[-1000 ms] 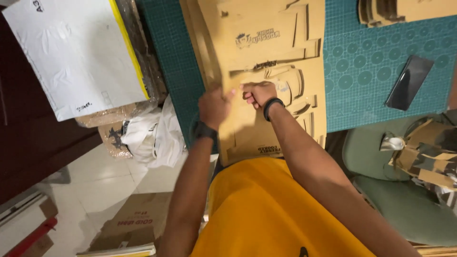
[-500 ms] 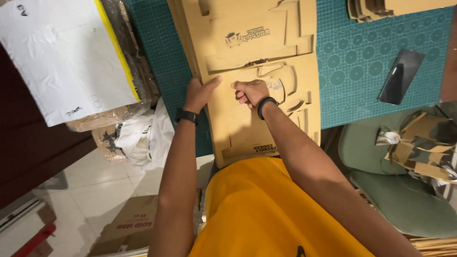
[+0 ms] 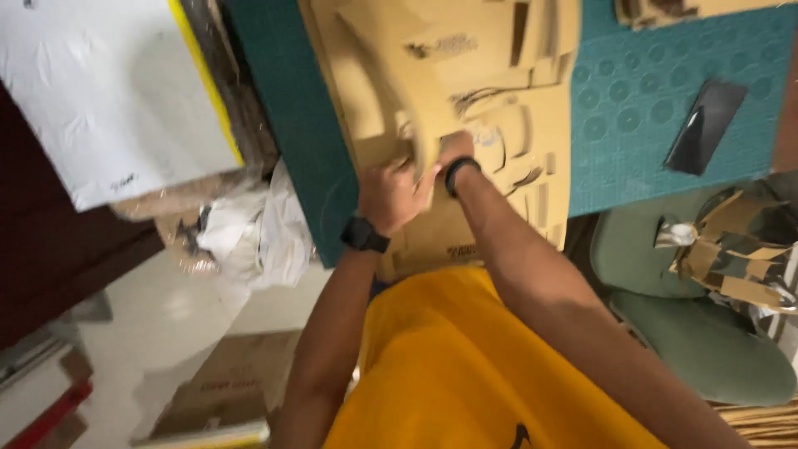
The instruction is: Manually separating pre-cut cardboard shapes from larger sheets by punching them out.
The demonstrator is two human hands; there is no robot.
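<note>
A large tan cardboard sheet (image 3: 532,125) with cut-out shapes lies on a green cutting mat (image 3: 648,108). One long part of the sheet (image 3: 374,75) is bent up off the mat. My left hand (image 3: 391,195), with a black watch on the wrist, is closed on the lower end of this raised part. My right hand (image 3: 455,150), with a black wristband, is pressed against the same spot from the right. Its fingers are hidden behind the raised cardboard. The picture is blurred by motion.
A black phone (image 3: 706,125) lies on the mat to the right. A white board with a yellow edge (image 3: 108,100) and crumpled plastic bags (image 3: 258,233) are at the left. A green chair (image 3: 690,333) holds cardboard scraps (image 3: 740,249). A cardboard box (image 3: 233,382) lies on the floor.
My left hand went from resting flat on the sheet to gripping it. A long part of the cardboard has come up off the mat. The view has moved closer.
</note>
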